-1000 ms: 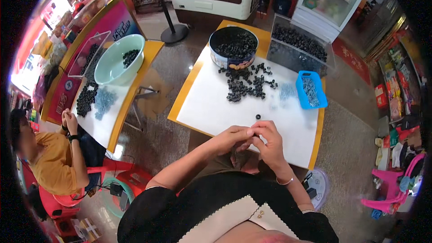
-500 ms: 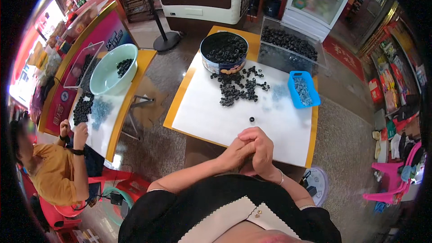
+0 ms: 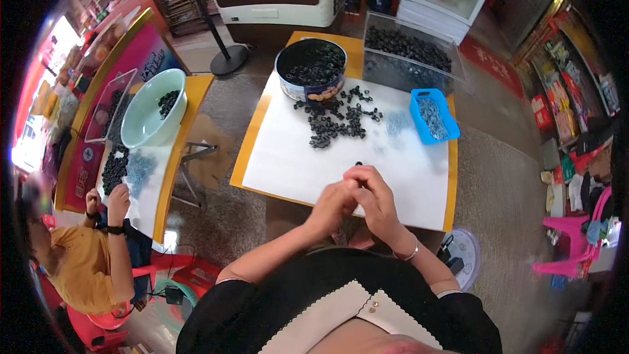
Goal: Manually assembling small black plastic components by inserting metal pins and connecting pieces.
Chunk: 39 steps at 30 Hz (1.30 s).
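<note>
Over the near edge of the white-covered table, my left hand (image 3: 333,208) and my right hand (image 3: 379,204) meet at the fingertips. Both have bent, closed fingers; the left is slightly smeared by motion. Whatever small thing they pinch is hidden among the fingers. Just beyond the right fingertips lies a single small black ring-like piece (image 3: 358,163). Farther off, a loose pile of black pieces (image 3: 337,121) spreads in front of a round tin (image 3: 310,69) holding more of them. A thin scatter of clear bluish bits (image 3: 398,121) lies right of the pile.
A blue plastic basket (image 3: 447,132) of clear bluish pieces stands at the table's right. Behind it is a clear bin (image 3: 409,59) of black pieces. At left, a person in a mustard shirt (image 3: 82,265) works at another table with a pale green basin (image 3: 147,121). A fan (image 3: 229,59) stands between.
My hands have loosened from a tight clasp, the left drawing slightly back to the left while the fingertips stay together. The whole view has shifted a little.
</note>
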Available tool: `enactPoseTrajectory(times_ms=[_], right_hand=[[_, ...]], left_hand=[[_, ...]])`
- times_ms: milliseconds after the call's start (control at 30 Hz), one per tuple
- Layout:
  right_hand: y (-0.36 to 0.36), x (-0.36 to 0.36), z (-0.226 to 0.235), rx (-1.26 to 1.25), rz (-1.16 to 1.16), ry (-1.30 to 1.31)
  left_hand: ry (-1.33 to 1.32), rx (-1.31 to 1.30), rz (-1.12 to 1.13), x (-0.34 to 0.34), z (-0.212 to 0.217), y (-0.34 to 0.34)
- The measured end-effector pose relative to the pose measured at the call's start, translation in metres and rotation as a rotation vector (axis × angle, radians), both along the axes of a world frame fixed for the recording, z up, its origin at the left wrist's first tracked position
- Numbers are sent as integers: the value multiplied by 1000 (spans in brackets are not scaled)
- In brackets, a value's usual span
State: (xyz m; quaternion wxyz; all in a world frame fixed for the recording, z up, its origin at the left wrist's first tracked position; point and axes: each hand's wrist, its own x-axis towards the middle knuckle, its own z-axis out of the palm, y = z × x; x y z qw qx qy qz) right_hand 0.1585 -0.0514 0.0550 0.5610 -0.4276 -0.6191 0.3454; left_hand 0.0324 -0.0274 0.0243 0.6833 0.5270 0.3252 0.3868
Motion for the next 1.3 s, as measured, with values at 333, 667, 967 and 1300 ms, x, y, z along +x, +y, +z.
enactPoseTrajectory(times_ms=[333, 667, 967, 1300], right_hand=[[89, 80, -2, -166, -334, -188], [264, 223, 26, 159, -742, -782], [101, 73, -57, -99, -67, -775], [56, 46, -72, -136, -94, -605]], left_hand=[[-85, -214, -2, -15, -15, 19], [65, -193, 278, -26, -46, 47], [171, -193, 236, -32, -62, 50], [119, -270, 200, -15, -45, 46]])
